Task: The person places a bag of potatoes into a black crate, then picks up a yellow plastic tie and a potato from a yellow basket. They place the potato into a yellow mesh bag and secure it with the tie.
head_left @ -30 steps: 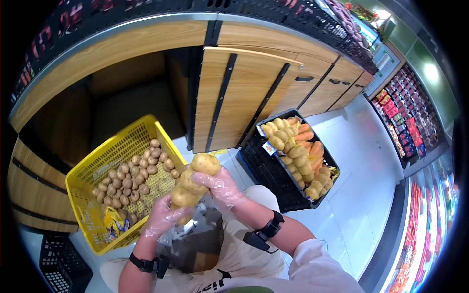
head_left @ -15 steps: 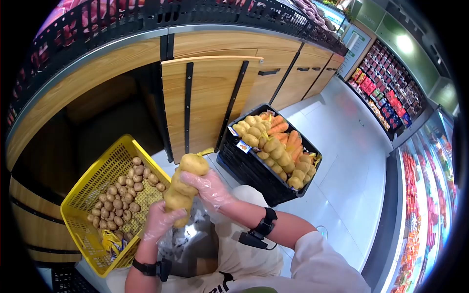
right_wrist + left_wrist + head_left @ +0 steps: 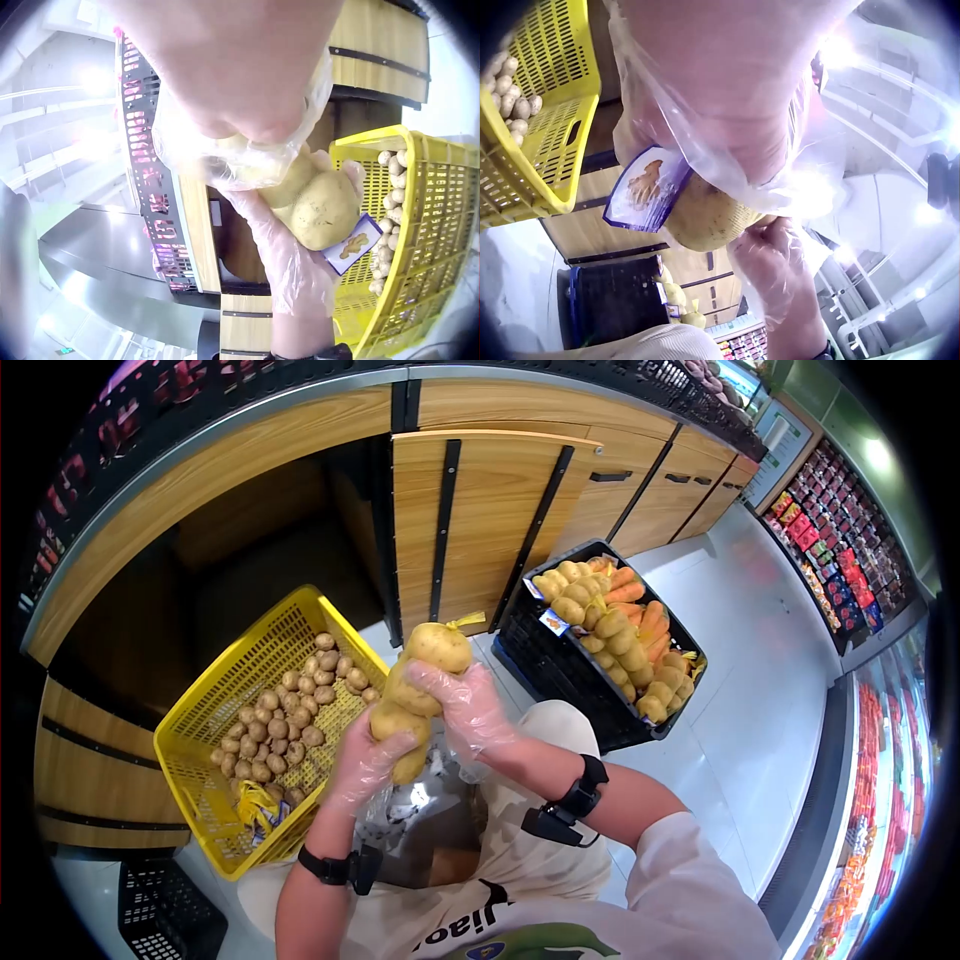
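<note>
Both hands wear clear plastic gloves and hold one net bag of large potatoes [image 3: 437,647] in front of the body. My left hand [image 3: 364,758] grips its lower end, and my right hand [image 3: 474,705] grips it around the middle. A yellow tie sticks out at the bag's top. In the left wrist view a purple-edged label [image 3: 646,187] with a ginger-like picture hangs beside a potato at the bag's lower end. The yellow crate [image 3: 192,785] to the left holds many small brown potatoes [image 3: 272,735] and a yellow net with a label [image 3: 262,812].
A black crate [image 3: 540,678] at the right is filled with netted potatoes [image 3: 622,645] and carrots [image 3: 655,622]. Ahead, a wooden panel [image 3: 490,520] leans against the cabinet beside a dark opening. Another black basket [image 3: 170,915] stands at the lower left. Tiled floor [image 3: 740,690] extends rightward.
The head view has shifted back and forth, moving the whole scene within the picture. Both hands keep their hold on the potato bag, which stays in front of the body.
</note>
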Demonstrator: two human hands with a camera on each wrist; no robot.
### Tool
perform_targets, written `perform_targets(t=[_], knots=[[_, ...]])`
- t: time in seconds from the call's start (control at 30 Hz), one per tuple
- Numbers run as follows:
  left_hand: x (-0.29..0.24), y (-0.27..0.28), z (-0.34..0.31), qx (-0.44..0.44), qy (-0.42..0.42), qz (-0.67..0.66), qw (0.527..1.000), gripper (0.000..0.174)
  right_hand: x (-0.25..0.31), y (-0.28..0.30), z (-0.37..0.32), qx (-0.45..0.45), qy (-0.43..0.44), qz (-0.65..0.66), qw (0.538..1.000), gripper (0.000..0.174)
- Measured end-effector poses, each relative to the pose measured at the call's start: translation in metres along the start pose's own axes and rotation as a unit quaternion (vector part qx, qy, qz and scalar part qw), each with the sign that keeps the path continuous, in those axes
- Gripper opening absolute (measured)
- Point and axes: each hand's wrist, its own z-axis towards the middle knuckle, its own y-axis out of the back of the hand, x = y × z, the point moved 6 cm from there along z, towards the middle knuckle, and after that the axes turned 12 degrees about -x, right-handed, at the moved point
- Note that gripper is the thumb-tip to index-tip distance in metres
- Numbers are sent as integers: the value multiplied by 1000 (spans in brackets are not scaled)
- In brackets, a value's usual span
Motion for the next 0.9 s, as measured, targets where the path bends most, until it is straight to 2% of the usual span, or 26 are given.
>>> perform_targets(t=[0.27,0.37,0.43,0.47,0.53,0.6,0.67,0.73,0.8,0.9], knots=[[-9,10,-7,-16,2,-1,1000,51,2,-22,-2,23,-4,-6,1000,28],[-13,4,-5,-5,-17,59,998,58,8,-20,1,17,1,-23,1000,30],[-31,2,-9,-88,-90,21,992,64,15,-14,12,9,20,-5,1000,31],[-42,7,-10,-117,-94,83,985,66,22,-10,18,9,34,13,999,31],[-52,30,-6,-205,-114,182,955,72,51,0,30,-10,75,4,997,32],[-39,61,9,-236,-119,55,963,69,89,17,43,-19,142,-22,989,32],[-35,83,13,-222,-141,13,965,67,131,37,49,-45,155,-17,987,32],[-38,83,11,-216,-121,19,969,63,172,67,59,-61,166,-18,984,33],[-37,86,11,-218,-102,6,971,60,220,98,60,-102,194,-103,970,33],[-29,92,14,-219,-84,8,972,55,276,162,78,-140,205,-153,956,33]])
